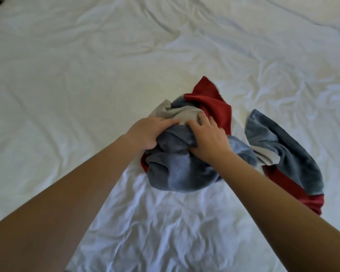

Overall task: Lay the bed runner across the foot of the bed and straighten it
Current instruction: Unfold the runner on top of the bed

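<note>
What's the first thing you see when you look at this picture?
The crumpled red, blue-grey and pale grey plush bed runner jumps out, bunched in the middle of the wrinkled white bed sheet. The left hand and right hand grip its top; one end trails to the right.

One bed runner (181, 173), one bed (77, 75), two hands, left hand (145, 132), right hand (209, 139)

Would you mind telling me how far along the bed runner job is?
Done: the bed runner is on the white sheet, but only as a crumpled heap. In hand: the left hand and right hand both grip the bundle. Left: spreading it out flat and straightening it.
</note>
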`<move>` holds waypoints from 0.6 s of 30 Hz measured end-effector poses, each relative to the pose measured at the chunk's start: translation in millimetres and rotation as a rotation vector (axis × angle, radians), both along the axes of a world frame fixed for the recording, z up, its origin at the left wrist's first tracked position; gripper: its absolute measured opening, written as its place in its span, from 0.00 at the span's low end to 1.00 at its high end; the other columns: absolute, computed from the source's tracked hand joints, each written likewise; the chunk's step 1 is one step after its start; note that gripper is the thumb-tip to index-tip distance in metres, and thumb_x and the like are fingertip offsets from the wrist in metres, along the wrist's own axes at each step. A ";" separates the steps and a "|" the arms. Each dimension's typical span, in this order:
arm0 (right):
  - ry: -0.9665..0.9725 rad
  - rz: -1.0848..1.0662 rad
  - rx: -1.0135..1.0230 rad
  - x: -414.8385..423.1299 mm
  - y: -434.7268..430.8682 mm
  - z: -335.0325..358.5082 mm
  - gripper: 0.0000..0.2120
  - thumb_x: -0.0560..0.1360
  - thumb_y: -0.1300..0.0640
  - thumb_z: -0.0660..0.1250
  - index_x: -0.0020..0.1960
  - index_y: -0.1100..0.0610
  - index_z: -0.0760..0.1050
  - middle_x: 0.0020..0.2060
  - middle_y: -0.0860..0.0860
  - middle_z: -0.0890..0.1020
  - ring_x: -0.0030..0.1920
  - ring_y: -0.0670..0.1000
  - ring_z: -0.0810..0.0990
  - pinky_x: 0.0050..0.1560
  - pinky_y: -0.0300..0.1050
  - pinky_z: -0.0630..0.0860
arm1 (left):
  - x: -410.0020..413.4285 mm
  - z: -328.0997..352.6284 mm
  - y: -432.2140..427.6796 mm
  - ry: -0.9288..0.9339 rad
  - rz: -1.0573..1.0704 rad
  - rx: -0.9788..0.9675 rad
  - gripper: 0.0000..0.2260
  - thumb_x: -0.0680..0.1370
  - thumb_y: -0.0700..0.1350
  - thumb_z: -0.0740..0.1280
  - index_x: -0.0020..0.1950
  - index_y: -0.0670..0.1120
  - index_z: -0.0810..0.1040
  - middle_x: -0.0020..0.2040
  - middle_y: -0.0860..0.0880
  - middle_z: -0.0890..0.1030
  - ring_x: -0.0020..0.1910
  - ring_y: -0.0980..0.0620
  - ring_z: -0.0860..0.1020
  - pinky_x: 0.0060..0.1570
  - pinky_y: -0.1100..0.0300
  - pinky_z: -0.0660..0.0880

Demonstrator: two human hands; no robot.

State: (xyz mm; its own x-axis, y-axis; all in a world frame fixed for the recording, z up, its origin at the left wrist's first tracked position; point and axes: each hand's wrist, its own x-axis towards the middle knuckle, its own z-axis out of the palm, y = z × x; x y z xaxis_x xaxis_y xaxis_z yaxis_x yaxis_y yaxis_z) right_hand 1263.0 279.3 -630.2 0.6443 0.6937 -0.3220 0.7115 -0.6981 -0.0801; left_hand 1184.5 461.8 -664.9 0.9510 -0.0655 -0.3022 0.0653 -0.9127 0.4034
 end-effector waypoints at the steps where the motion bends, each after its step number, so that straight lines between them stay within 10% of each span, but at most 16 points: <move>1: -0.032 0.017 0.010 -2.4 -0.4 -2.9 0.21 0.73 0.51 0.65 0.64 0.49 0.65 0.68 0.56 0.63 0.61 0.62 0.68 0.51 0.56 0.75 | -3.0 -0.4 -1.6 -0.050 0.004 0.005 0.29 0.73 0.42 0.65 0.73 0.53 0.64 0.66 0.47 0.73 0.63 0.45 0.72 0.59 0.51 0.73; 18: 0.075 0.159 0.379 -41.3 119.8 17.0 0.01 0.73 0.64 0.60 0.43 0.60 0.70 0.44 0.57 0.76 0.39 0.59 0.75 0.33 0.47 0.64 | -74.0 75.8 110.0 -0.460 0.027 0.321 0.08 0.63 0.36 0.68 0.40 0.45 0.80 0.37 0.46 0.81 0.36 0.42 0.77 0.32 0.55 0.68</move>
